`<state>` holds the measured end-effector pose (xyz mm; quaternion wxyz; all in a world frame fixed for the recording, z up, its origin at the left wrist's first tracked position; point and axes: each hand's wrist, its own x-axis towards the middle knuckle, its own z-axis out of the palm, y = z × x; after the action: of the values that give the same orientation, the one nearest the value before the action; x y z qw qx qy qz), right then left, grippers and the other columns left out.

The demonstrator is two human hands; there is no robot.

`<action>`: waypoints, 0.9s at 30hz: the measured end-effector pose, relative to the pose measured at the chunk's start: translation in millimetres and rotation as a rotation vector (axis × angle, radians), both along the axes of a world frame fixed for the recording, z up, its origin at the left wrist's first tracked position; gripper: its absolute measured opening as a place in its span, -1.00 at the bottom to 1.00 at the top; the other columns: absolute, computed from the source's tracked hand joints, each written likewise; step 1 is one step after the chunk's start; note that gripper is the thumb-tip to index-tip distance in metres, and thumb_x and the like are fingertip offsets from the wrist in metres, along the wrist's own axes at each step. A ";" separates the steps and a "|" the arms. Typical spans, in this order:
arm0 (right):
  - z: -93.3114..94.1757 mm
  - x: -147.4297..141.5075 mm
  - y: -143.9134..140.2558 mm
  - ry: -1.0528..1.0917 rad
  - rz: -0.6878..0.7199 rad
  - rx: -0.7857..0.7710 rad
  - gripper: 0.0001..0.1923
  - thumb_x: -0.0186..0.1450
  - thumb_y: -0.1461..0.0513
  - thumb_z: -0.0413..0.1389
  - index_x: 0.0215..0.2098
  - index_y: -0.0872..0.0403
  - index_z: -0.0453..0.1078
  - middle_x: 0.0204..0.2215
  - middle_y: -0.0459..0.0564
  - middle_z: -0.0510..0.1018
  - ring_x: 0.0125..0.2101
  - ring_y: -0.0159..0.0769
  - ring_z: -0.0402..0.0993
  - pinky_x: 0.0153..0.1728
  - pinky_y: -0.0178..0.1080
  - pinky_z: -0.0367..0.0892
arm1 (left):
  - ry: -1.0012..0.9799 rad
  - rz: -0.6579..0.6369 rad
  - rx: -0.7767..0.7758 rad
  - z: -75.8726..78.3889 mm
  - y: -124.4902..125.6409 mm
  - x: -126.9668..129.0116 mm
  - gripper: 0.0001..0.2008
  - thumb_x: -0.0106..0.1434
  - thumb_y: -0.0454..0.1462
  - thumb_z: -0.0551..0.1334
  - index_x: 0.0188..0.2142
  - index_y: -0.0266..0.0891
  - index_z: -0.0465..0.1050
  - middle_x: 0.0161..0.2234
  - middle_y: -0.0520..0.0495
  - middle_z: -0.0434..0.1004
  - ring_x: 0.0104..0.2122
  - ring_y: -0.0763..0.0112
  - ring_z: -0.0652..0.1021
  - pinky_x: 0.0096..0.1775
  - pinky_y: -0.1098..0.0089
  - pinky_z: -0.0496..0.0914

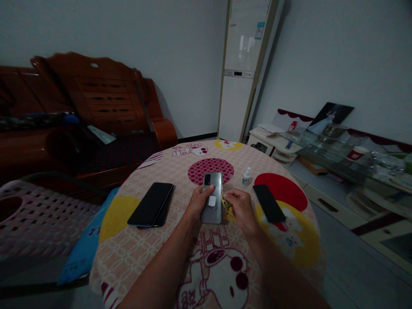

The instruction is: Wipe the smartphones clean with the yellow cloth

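1. Grey phone (pixel 212 198): held back-up over the middle of the round table (pixel 161 257); a small white sticker is seen on its back.
2. Left hand (pixel 198 201): closed around the grey phone's left edge, thumb laid on the back.
3. Right hand (pixel 241 207): pinched shut on a yellow cloth (pixel 227 205), touching the phone's right edge.
4. Black phones (pixel 150 210): stacked at left, screen-up.
5. Black phone (pixel 268 203): laid at right.
6. Small bottle (pixel 246 176): stood upright behind the hands.

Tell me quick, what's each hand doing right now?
Left hand: closed on the grey phone, back side up.
Right hand: closed on a yellow cloth beside the phone.
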<state>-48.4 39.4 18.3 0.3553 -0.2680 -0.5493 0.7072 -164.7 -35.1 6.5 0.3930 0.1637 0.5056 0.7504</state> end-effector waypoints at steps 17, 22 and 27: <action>-3.9 -0.4 5.2 0.087 -0.028 -0.012 -0.90 0.03 0.22 0.22 -0.54 0.11 0.50 -0.62 -0.14 0.47 -0.59 -0.43 0.31 -0.53 -0.35 0.20 | -0.102 -0.202 0.021 -3.2 -0.4 2.3 -0.56 -0.11 -0.05 0.46 -0.41 -0.35 0.45 -0.59 -0.01 0.48 -0.65 0.51 0.43 -0.54 0.49 0.29; -3.5 0.8 10.6 0.104 -0.065 -0.023 -0.89 0.02 0.20 0.23 -0.54 0.10 0.50 -0.60 -0.12 0.48 -0.58 -0.42 0.32 -0.53 -0.35 0.21 | -0.090 -0.249 0.007 -4.3 -0.1 4.8 -0.57 -0.10 -0.04 0.46 -0.41 -0.35 0.46 -0.59 -0.04 0.49 -0.64 0.50 0.44 -0.55 0.50 0.29; -3.8 1.0 8.6 0.087 -0.007 -0.025 -0.90 0.01 0.21 0.23 -0.55 0.10 0.49 -0.62 -0.13 0.47 -0.59 -0.42 0.31 -0.53 -0.35 0.20 | -0.102 -0.224 0.005 -7.3 -0.2 0.6 -0.58 -0.09 -0.05 0.46 -0.42 -0.36 0.46 -0.59 -0.03 0.48 -0.66 0.51 0.43 -0.56 0.50 0.28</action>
<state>-47.4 47.9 14.6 0.3779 -0.2432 -0.5237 0.7237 -164.1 -35.3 -0.8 0.4993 0.1818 0.4617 0.7102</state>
